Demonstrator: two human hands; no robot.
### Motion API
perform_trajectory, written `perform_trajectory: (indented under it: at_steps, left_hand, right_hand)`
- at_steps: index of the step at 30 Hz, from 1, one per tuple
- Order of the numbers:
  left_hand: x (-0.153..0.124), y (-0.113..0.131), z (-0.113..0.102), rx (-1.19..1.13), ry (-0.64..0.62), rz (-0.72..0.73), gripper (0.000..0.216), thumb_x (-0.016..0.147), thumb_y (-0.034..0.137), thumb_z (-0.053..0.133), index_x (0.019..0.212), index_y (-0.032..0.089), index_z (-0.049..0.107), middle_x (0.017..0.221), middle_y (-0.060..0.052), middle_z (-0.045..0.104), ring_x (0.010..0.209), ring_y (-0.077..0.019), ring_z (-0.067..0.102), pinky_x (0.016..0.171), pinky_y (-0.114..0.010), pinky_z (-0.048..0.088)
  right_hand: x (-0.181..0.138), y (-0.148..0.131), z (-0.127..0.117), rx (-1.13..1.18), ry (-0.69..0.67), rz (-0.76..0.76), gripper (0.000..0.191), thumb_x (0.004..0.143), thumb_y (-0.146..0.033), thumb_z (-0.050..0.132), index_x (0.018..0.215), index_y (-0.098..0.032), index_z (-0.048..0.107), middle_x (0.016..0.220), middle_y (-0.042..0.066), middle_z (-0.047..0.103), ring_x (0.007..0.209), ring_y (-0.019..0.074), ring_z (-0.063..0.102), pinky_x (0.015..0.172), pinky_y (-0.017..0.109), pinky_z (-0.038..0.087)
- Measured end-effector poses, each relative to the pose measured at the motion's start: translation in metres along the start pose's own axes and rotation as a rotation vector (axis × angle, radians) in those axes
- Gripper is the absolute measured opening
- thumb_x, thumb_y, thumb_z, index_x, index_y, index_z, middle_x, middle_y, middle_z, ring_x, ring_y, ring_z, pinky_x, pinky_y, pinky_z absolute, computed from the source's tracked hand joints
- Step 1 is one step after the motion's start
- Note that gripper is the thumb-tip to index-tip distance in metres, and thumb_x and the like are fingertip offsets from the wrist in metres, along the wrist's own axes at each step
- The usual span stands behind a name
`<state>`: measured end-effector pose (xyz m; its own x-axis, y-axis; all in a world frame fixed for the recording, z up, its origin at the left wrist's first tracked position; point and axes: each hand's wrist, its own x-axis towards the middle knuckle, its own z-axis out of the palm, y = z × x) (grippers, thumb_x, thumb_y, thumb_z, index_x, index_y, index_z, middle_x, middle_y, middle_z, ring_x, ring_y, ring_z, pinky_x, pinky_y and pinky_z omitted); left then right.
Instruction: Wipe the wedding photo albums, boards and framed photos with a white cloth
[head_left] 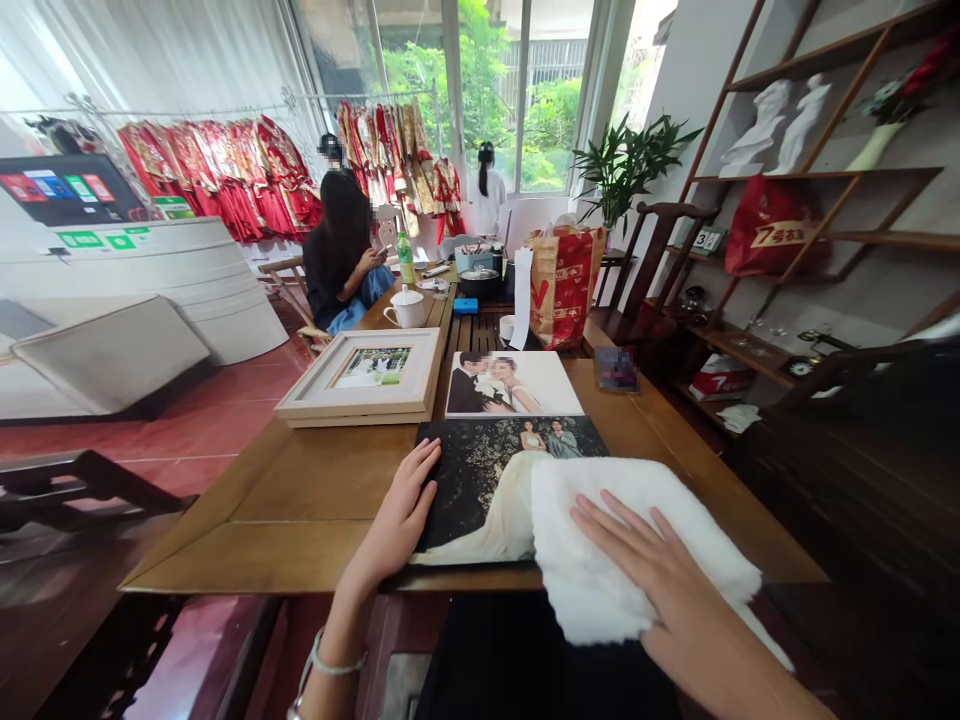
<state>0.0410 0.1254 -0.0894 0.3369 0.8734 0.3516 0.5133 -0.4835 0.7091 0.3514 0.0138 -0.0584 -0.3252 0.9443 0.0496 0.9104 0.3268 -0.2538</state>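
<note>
A broad rectangular surface of smooth, polished brown wood (307,475) extends forward over a red tiled floor (247,405). Beyond it, red-and-gold ornate garments (225,170) hang from a metal rail, and tall glass windows (487,95) show green foliage. On the right, wooden shelves carry 2 matte white statuettes (802,125) and a bulging red bag (776,228). A person in a black top (337,240) sits along the surface's left side.

A flat, dark rectangular photo panel (469,490) lies at the near edge of the surface, printed with 2 people and a long, pale, trailing gown. A thick, fluffy white cloth (705,510) covers its right part and droops past the near edge. The left hand (401,510) rests on the panel's left edge, fingers extended, its grip released. The right hand (637,555) lies flat on the cloth, fingers spread, that grip also released.

Just beyond the panel lies a pale rectangular photo print (517,385). To its left sits a thick, light wooden picture frame (319,375) with a wide white border; behind that stands a rounded, glossy white lidded mug (406,307). A creased red-and-tan paper bag (566,285) stands farther back.
</note>
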Motion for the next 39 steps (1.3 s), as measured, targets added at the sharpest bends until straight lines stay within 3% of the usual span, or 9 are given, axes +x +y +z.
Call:
perform_trajectory:
  at_steps: [8,13,18,22,26,29,33,39]
  left_hand:
    - [-0.001,-0.001,0.001,0.003,0.01,0.0,0.044,0.099,0.027,0.036,0.143,0.028,0.041,0.154,-0.006,0.037,0.145,-0.0212,0.027,0.12,-0.047,0.021]
    - [-0.001,-0.002,0.0,-0.009,0.014,0.004,0.044,0.099,0.028,0.037,0.143,0.029,0.041,0.154,-0.005,0.037,0.146,-0.0213,0.027,0.12,-0.047,0.02]
    - [-0.001,-0.004,0.001,-0.011,0.014,-0.009,0.043,0.1,0.028,0.036,0.142,0.027,0.041,0.154,-0.007,0.036,0.146,-0.0205,0.025,0.121,-0.046,0.018]
    - [-0.001,-0.002,0.001,-0.009,0.014,-0.008,0.043,0.1,0.028,0.036,0.142,0.028,0.041,0.154,-0.007,0.035,0.146,-0.0214,0.025,0.12,-0.048,0.018]
    - [0.0,0.0,0.0,-0.013,0.012,-0.016,0.043,0.1,0.028,0.036,0.143,0.029,0.041,0.154,-0.006,0.036,0.146,-0.0209,0.025,0.12,-0.047,0.019]
    - [0.0,0.0,-0.001,-0.006,0.015,-0.01,0.043,0.1,0.028,0.036,0.142,0.029,0.042,0.154,-0.006,0.037,0.146,-0.0214,0.026,0.12,-0.047,0.02]
    - [0.0,0.0,-0.001,-0.002,0.009,0.003,0.043,0.1,0.028,0.036,0.142,0.029,0.042,0.153,-0.005,0.038,0.146,-0.0214,0.026,0.12,-0.047,0.02]
    - [-0.001,-0.001,0.0,-0.002,0.002,0.0,0.044,0.1,0.028,0.035,0.143,0.027,0.041,0.154,-0.007,0.036,0.146,-0.0216,0.025,0.12,-0.048,0.018]
  right_hand:
    - [0.099,0.032,-0.018,0.026,0.01,0.148,0.086,0.063,0.0,0.038,0.147,-0.023,0.037,0.155,0.003,0.031,0.145,0.0268,0.022,0.113,0.064,0.017]
    - [0.134,0.04,-0.018,0.017,0.066,0.186,0.08,0.069,-0.003,0.041,0.146,-0.024,0.037,0.154,0.005,0.034,0.143,0.0302,0.025,0.11,0.067,0.019]
    - [0.118,0.029,-0.01,-0.003,0.102,0.212,0.083,0.068,0.0,0.039,0.148,-0.022,0.035,0.156,0.005,0.031,0.144,0.0298,0.023,0.111,0.066,0.02]
    - [0.063,0.014,0.005,-0.061,0.154,0.182,0.095,0.06,0.004,0.038,0.15,-0.024,0.028,0.157,0.001,0.029,0.145,0.0274,0.019,0.113,0.064,0.02]
    - [0.007,0.0,0.017,-0.124,0.206,0.107,0.111,0.053,0.006,0.036,0.153,-0.033,0.008,0.157,-0.004,0.027,0.146,0.026,0.017,0.114,0.064,0.021]
    - [-0.015,-0.006,0.02,-0.124,0.193,0.079,0.116,0.05,0.005,0.036,0.153,-0.035,0.002,0.157,-0.004,0.026,0.146,0.0278,0.018,0.113,0.066,0.022]
    - [-0.003,-0.003,0.011,-0.117,0.14,0.104,0.109,0.052,0.004,0.036,0.152,-0.033,0.016,0.156,-0.005,0.029,0.145,0.0258,0.02,0.114,0.065,0.019]
    - [0.078,0.003,-0.015,-0.087,-0.031,0.176,0.089,0.063,0.001,0.039,0.149,-0.019,0.032,0.157,0.0,0.026,0.145,0.0277,0.019,0.114,0.063,0.017]
